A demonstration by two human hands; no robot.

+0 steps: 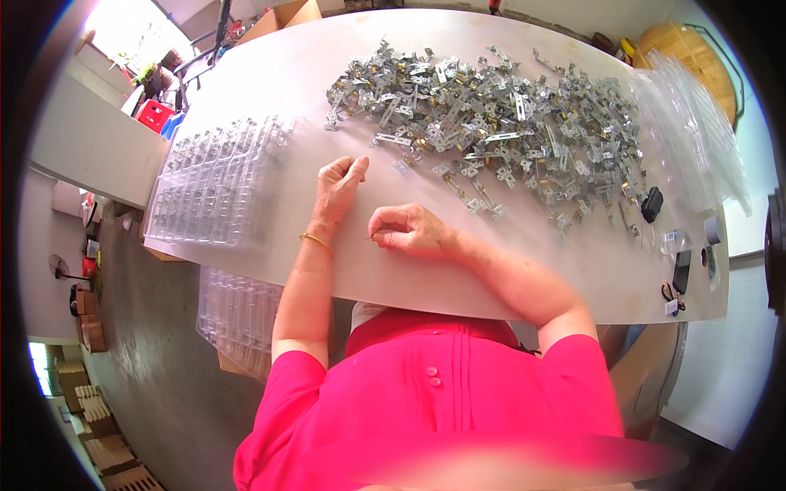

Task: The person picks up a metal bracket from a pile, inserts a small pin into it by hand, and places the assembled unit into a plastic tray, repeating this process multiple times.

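My left hand (pixel 337 186) is raised over the pale table with its fingers curled closed; whatever it may hold is hidden. A gold-coloured bracelet (pixel 316 240) circles that wrist. Just to the right and nearer to me, my right hand (pixel 412 231) pinches a small, thin, dark piece between thumb and fingers, too small to name. Beyond both hands spreads a large heap of small silvery metal brackets (pixel 491 114), some with brass-coloured parts. On the left lies a clear plastic compartment tray (pixel 214 184), with metal parts in rows in its pockets.
More clear trays (pixel 237 315) are stacked below the table's left edge. Clear plastic sheets or trays (pixel 692 131) lie at the right. Near the right edge are a black phone (pixel 681 272), a small black case (pixel 652 204) and a grey roll (pixel 713 230). Cardboard boxes (pixel 92 331) stand on the floor.
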